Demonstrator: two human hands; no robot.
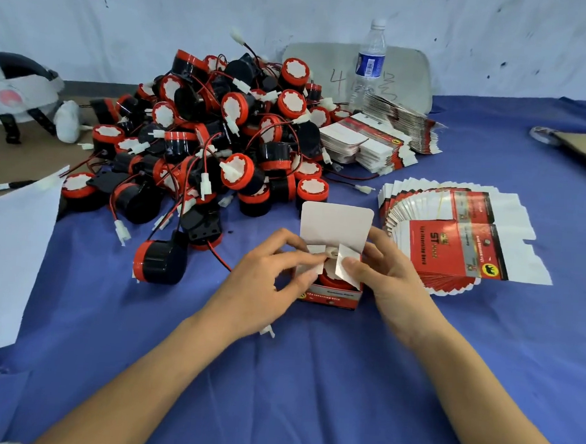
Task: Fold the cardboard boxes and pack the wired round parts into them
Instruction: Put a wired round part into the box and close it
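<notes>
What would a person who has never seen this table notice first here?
The big heap of red and black round parts with loose wires, at the back left of the blue cloth, catches the eye first. In the middle, the left hand and right hand hold a small red box with its top flap up and a round part inside. To its right lies a fan of flat unfolded boxes.
</notes>
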